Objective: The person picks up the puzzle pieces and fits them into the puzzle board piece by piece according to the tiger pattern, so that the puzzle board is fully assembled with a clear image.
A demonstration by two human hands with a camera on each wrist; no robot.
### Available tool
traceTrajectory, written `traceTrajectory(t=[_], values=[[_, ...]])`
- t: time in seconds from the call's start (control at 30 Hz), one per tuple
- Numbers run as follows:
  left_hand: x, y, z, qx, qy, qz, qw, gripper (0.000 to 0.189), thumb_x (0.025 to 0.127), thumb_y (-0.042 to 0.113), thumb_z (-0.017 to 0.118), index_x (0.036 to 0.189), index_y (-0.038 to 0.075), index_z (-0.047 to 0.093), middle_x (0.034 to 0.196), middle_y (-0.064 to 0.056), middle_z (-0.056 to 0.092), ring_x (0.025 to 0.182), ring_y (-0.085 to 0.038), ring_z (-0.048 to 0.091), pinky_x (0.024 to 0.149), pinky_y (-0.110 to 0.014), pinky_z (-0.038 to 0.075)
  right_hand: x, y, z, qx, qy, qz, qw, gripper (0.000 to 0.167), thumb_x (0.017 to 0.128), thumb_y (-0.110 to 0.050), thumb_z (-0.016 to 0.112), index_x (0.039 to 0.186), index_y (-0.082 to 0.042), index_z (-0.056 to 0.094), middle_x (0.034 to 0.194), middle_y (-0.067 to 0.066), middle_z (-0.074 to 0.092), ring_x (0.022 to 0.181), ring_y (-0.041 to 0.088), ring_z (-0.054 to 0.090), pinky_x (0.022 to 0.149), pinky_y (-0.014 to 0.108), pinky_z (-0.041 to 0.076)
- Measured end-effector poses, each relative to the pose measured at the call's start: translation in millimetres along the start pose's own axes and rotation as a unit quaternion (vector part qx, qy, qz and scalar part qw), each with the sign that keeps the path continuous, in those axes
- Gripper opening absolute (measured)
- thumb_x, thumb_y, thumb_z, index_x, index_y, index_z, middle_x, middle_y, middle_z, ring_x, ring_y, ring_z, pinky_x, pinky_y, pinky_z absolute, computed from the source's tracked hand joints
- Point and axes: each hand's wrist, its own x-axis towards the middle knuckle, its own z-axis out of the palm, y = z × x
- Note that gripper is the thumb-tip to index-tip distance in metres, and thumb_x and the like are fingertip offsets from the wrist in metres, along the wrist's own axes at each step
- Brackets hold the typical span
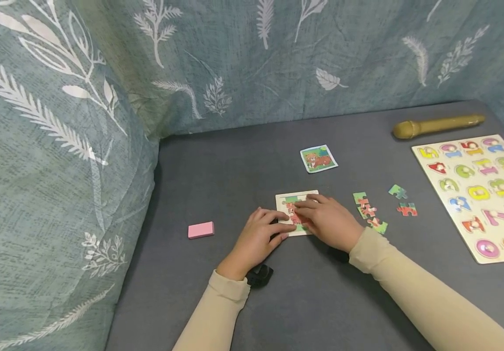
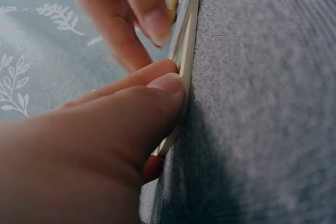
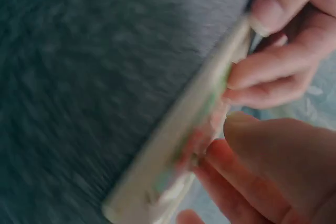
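Note:
A small wooden puzzle board (image 1: pixel 280 199) with green and orange pieces (image 1: pixel 294 199) in it lies between both hands. My left hand (image 1: pixel 252 243) holds its left side, the thumb at the near edge and fingertips on top; in the left wrist view the thumb presses against the board's edge (image 2: pixel 187 77). From the right, my right hand (image 1: pixel 332 222) reaches over the board, its fingertips touching the pieces (image 3: pixel 202 137) and the thumb apart from them. Both hands cover part of the picture. To the right, several loose jigsaw pieces (image 1: pixel 368 209) lie on the dark cloth.
Behind the board lies a square tiger picture card (image 1: pixel 318 160). A pink block (image 1: pixel 201 230) sits to the left. On the far right are a number puzzle board (image 1: pixel 457 218) and a gold microphone-shaped stick (image 1: pixel 440 126). A leaf-patterned curtain (image 1: pixel 243 63) borders the table's back and left.

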Motion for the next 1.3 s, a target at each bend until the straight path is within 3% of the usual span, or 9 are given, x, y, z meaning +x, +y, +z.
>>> traceTrajectory(t=[0.23, 0.47, 0.67, 0.8, 1.03, 1.3], values=[[-0.9, 0.0, 1.5, 0.000, -0.005, -0.008, 1.0000, 0.025, 0.099, 0.021, 0.075, 0.123, 0.022, 0.080, 0.134, -0.003, 0.066, 0.124, -0.023, 0.056, 0.123, -0.057, 0.029, 0.4, 3.1, 2.5, 0.018, 0.010, 0.013, 0.9997, 0.030, 0.094, -0.007, 0.079, 0.124, -0.007, 0.078, 0.127, 0.012, 0.071, 0.112, 0.034, 0.065, 0.093, 0.054, 0.056], [-0.5, -0.6, 0.7, -0.008, -0.007, -0.015, 0.9998, 0.025, 0.100, 0.019, 0.074, 0.123, 0.021, 0.080, 0.135, -0.003, 0.065, 0.125, -0.024, 0.055, 0.123, -0.058, 0.027, 1.9, 5.4, 4.3, 0.022, 0.037, -0.011, 0.9990, 0.022, 0.093, -0.004, 0.079, 0.115, -0.002, 0.079, 0.120, 0.015, 0.072, 0.108, 0.035, 0.067, 0.091, 0.047, 0.058], [-0.6, 0.0, 0.0, -0.009, -0.009, -0.019, 0.9997, 0.024, 0.100, 0.020, 0.074, 0.124, 0.021, 0.080, 0.135, -0.004, 0.066, 0.126, -0.025, 0.056, 0.124, -0.058, 0.026, 2.5, 4.3, 6.3, 0.000, 0.024, -0.017, 0.9996, 0.030, 0.093, -0.007, 0.080, 0.122, 0.000, 0.076, 0.129, 0.015, 0.070, 0.119, 0.035, 0.064, 0.096, 0.051, 0.056], [0.2, -0.5, 1.1, -0.011, -0.008, -0.014, 0.9998, 0.024, 0.099, 0.019, 0.075, 0.123, 0.021, 0.080, 0.134, -0.004, 0.066, 0.126, -0.025, 0.055, 0.123, -0.057, 0.027, 2.6, 3.6, 6.9, -0.008, 0.011, -0.011, 0.9998, 0.032, 0.094, -0.008, 0.079, 0.125, -0.001, 0.074, 0.128, 0.012, 0.071, 0.117, 0.033, 0.065, 0.093, 0.051, 0.056], [-1.3, -2.3, 2.5, -0.006, -0.011, -0.016, 0.9998, 0.024, 0.100, 0.019, 0.075, 0.123, 0.023, 0.080, 0.135, -0.002, 0.065, 0.127, -0.024, 0.055, 0.124, -0.056, 0.026, 7.1, 1.4, 4.0, -0.097, -0.036, -0.023, 0.9943, 0.041, 0.092, -0.011, 0.082, 0.131, -0.005, 0.073, 0.130, 0.009, 0.068, 0.125, 0.031, 0.060, 0.096, 0.050, 0.054], [-1.5, -2.7, 0.3, -0.019, -0.009, -0.009, 0.9997, 0.025, 0.101, 0.019, 0.073, 0.125, 0.023, 0.079, 0.144, -0.001, 0.062, 0.126, -0.024, 0.054, 0.124, -0.053, 0.027, 14.7, 12.3, -0.5, -0.057, -0.055, -0.034, 0.9963, 0.042, 0.090, -0.001, 0.081, 0.131, -0.006, 0.072, 0.129, 0.009, 0.068, 0.118, 0.032, 0.065, 0.096, 0.052, 0.056]])
